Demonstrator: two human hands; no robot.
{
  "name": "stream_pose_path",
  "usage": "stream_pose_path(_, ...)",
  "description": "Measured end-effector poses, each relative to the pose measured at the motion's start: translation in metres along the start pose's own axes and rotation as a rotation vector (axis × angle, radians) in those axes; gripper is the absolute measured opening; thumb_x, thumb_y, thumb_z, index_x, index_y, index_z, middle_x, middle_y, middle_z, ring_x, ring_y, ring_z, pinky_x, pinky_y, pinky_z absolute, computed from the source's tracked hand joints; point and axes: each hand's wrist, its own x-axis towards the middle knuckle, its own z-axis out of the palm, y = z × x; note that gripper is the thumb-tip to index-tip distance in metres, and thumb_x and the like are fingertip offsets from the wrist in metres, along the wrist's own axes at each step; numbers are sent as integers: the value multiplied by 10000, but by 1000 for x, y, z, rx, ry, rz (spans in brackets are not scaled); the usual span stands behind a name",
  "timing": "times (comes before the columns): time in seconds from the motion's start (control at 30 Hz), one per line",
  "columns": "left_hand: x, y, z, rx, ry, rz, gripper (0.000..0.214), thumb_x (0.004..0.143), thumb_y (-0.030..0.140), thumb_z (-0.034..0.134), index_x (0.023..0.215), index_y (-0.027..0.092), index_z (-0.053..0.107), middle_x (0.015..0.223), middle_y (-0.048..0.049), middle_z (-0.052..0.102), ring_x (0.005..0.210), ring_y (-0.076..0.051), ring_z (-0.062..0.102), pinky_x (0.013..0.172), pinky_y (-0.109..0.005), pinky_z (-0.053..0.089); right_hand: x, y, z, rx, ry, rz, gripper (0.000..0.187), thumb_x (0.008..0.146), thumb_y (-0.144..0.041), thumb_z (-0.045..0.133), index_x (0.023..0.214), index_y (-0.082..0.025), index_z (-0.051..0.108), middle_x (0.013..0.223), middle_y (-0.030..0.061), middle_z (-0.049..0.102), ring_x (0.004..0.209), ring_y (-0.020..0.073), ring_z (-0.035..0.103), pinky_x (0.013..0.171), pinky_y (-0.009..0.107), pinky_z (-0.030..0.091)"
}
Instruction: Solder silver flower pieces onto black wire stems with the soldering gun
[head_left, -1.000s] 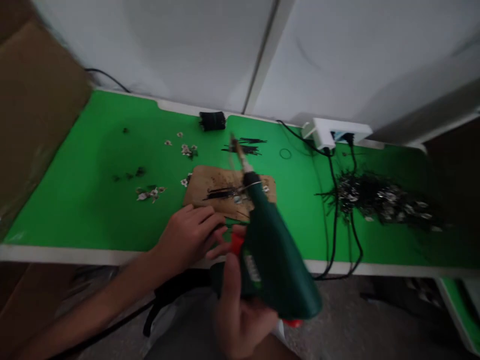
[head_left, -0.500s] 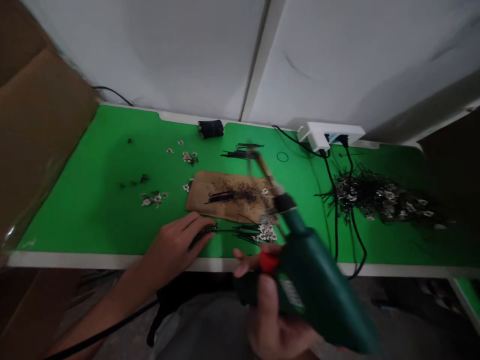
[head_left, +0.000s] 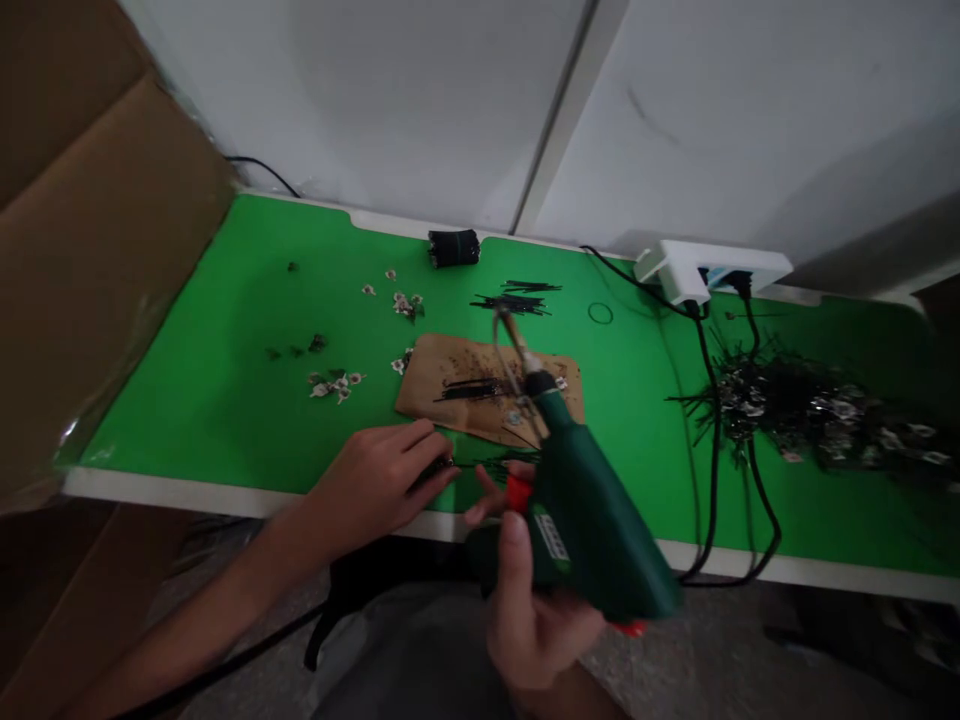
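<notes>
My right hand (head_left: 534, 625) is wrapped round the handle of a dark green soldering gun (head_left: 592, 510) with a red trigger, its fingers near the trigger. The gun's metal tip points up and away, over the brown scorched pad (head_left: 416, 395). At the table's near edge my left hand (head_left: 386, 475) is closed round a bundle of black wires (head_left: 439, 467), mostly hidden by the fingers. Short black wires (head_left: 469, 389) lie on the pad. More black wires (head_left: 506, 462) lie between my hands, partly covered by the gun.
Small whitish metal pieces (head_left: 335, 384) lie scattered at left on the green tabletop (head_left: 202, 400). Behind stand a tied black wire bundle (head_left: 454, 248) and a white power strip (head_left: 720, 270) with cords. A tangled heap of wired pieces (head_left: 810, 400) lies right; a cardboard box (head_left: 97, 260) left.
The view has shifted, so the table sits further right. The soldering gun has moved left relative to the table and toward my left hand, now covering the whitish pieces near the edge. Both holds stay.
</notes>
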Motion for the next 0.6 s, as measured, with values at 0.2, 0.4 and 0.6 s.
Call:
stream_pose_path(0.2, -3, -6, 1, -84, -10, 35, 195, 1040, 244, 476, 995, 185, 657, 841, -12, 653, 713, -125, 632, 623, -254, 447, 2, 0, 12, -97, -35, 70, 212, 913, -264, 695, 1093, -164, 642, 881, 85, 747, 753, 197, 712, 710, 351, 603)
stream_pose_path(0.4, -10, -15, -1, -166, -29, 29, 236, 1057, 307, 476, 966, 170, 645, 885, -15, 660, 751, -120, 640, 679, -244, 469, 14, -13, 19, -120, -56, 95, 178, 959, -303, 622, 849, -175, 682, 643, 27, 692, 580, 155, 659, 581, 268, 563)
stream_pose_path(0.6, -14, -21, -10, -166, -38, 15, 256, 1068, 306, 447, 960, 167, 632, 867, -15, 638, 744, -116, 634, 662, -232, 453, 5, -3, 11, -259, -24, 93, 254, 922, -352, 683, 1025, -121, 691, 686, 48, 708, 581, 149, 644, 582, 268, 546)
